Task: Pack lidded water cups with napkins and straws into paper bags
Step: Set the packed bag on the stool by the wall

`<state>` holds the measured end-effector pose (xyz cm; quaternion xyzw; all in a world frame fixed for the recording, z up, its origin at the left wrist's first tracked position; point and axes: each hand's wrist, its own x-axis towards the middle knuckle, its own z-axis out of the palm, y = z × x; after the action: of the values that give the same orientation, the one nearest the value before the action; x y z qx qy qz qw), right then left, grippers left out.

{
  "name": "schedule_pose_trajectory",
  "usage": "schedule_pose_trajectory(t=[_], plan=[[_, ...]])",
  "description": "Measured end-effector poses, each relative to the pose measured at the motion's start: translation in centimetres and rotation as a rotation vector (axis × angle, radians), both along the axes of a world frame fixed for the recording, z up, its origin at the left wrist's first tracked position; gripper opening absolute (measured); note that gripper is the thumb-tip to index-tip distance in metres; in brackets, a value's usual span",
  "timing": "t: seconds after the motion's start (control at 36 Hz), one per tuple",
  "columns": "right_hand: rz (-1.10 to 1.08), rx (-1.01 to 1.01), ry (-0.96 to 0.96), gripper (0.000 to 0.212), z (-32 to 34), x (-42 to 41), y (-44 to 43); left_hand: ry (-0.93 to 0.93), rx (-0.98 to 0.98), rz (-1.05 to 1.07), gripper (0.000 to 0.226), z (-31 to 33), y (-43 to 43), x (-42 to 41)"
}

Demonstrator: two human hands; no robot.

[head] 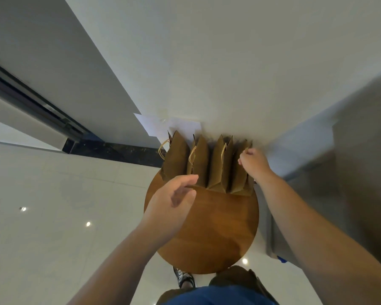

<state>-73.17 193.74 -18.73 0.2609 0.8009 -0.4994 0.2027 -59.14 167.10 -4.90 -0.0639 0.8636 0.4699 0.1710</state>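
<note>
four brown paper bags (pixel 207 166) stand in a row at the far edge of the round bench (pixel 207 227), against the wall (pixel 207 62). right hand (pixel 254 162) pinches the top of the rightmost bag (pixel 240 181). left hand (pixel 174 199) is spread and relaxed by the bag bases; contact unclear. nothing to pack is in view. likely step: lining up bags. the next move calls for spreading a bag mouth open.

One wide camera rides on the person's head, looking steeply down on the table (pixel 207 227). It sits close above the left hand (pixel 172 201) and right hand (pixel 254 161), facing the wall (pixel 229 62)
</note>
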Motion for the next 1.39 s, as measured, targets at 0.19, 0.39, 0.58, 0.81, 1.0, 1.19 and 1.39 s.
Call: schedule_pose_trajectory(t=[0.19,0.39,0.58,0.81,1.0,1.19,1.39], plan=[[0.034,0.042,-0.014,0.021,-1.1,0.3,1.1,-0.019,-0.033,0.012,0.037,-0.6,-0.2,0.7],[0.014,0.059,-0.001,0.043,-1.2,0.9,1.9,-0.009,-0.051,0.026,0.036,-0.5,0.3,1.3],[-0.001,0.043,0.021,0.026,-1.5,1.7,3.1,0.011,-0.065,0.019,0.036,-0.1,1.2,1.9],[-0.169,0.012,0.028,0.061,-1.0,2.2,4.5,0.032,-0.073,0.039,0.035,0.4,2.3,3.2],[-0.272,-0.010,0.040,0.053,-0.4,3.4,6.1,0.073,-0.080,0.031,0.035,0.8,2.9,4.3],[-0.354,-0.052,0.104,0.052,0.8,3.6,7.3,0.081,-0.088,0.034,0.032,1.1,3.7,5.2],[-0.076,-0.095,0.019,0.032,2.5,1.0,4.5,0.081,-0.088,0.069,0.032,1.9,3.3,5.9]])
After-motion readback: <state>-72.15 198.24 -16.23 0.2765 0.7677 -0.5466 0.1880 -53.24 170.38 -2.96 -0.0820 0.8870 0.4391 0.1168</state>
